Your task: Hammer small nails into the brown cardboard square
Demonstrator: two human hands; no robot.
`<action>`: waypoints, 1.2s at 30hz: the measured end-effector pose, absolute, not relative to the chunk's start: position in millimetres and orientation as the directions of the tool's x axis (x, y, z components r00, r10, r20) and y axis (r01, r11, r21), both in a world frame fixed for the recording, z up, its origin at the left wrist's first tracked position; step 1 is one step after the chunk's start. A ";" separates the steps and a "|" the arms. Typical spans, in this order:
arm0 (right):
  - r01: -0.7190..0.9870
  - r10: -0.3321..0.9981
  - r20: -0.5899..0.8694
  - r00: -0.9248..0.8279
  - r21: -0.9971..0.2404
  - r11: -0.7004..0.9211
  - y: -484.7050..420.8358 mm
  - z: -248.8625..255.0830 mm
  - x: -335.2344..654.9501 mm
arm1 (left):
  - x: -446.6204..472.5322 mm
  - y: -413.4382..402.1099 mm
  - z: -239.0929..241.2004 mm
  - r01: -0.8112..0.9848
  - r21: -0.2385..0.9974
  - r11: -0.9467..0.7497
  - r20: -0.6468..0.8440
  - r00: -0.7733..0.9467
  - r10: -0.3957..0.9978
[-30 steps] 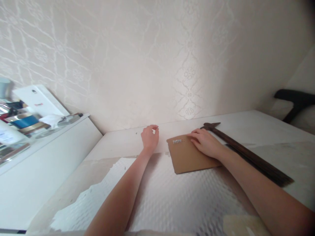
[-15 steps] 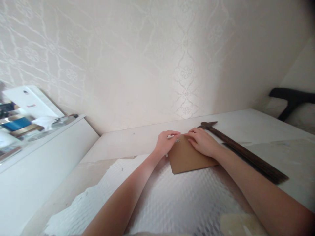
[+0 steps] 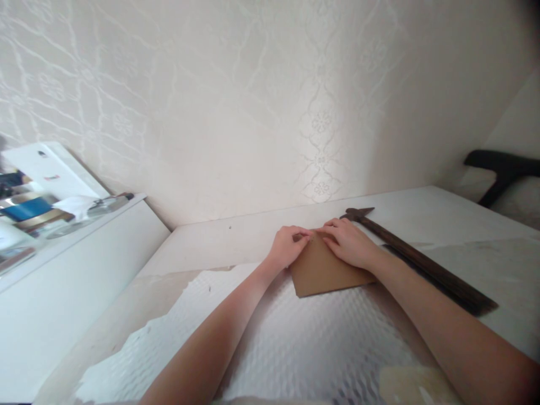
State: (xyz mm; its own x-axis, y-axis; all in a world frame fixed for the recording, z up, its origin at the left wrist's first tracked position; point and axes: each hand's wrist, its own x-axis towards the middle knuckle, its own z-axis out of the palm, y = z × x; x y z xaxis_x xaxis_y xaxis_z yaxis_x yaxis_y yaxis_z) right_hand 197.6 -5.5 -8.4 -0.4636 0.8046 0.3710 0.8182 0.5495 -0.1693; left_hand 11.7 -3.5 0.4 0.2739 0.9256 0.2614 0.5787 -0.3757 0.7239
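Note:
A brown cardboard sheet (image 3: pixel 323 271) lies on a white bubble-wrap mat (image 3: pixel 295 343) on a pale table. My left hand (image 3: pixel 288 247) rests on the sheet's far left corner with its fingers curled in a pinch over small pale pieces that it now hides. Lying palm down on the far right part of the sheet, my right hand (image 3: pixel 348 243) has its fingers stretched flat and nearly touches the left hand.
A long dark wooden tool (image 3: pixel 422 264) with a pointed head lies on the table right of the sheet. A white cabinet (image 3: pixel 63 253) at the left carries several jars and cloths. A patterned wall stands behind; a dark chair back (image 3: pixel 500 166) shows at far right.
My left hand has moved right from the bare table near the wall onto the sheet's far corner, covering the small pale pieces. The right hand has stayed in place.

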 end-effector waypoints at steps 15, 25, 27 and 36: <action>0.815 0.808 0.362 -0.465 -0.179 0.550 -6.6 -7.3 197.7 | 11.8 -3.7 1.7 0.631 0.656 -0.415 0.266 0.321 0.909; 0.852 0.836 0.349 -0.424 -0.159 0.498 -8.5 -3.6 196.6 | 11.3 -0.7 -2.5 0.591 0.697 -0.406 0.249 0.332 0.910; 0.922 0.879 0.378 -0.290 -0.137 0.362 -12.0 3.3 199.6 | 11.3 -1.0 -2.9 0.581 0.704 -0.408 0.250 0.334 0.909; 0.968 0.918 0.309 0.249 -0.100 -0.229 -18.6 7.1 229.3 | 9.8 0.5 -5.4 0.607 0.665 -0.435 0.258 0.359 0.897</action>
State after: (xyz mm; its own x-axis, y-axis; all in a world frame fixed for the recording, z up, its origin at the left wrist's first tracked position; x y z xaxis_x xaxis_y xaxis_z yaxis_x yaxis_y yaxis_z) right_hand 229.3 -18.6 7.1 0.2489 0.9180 0.3086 0.9683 -0.2291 -0.0996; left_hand 9.8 0.5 -5.4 0.3593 0.8967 0.2584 0.6070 -0.4349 0.6652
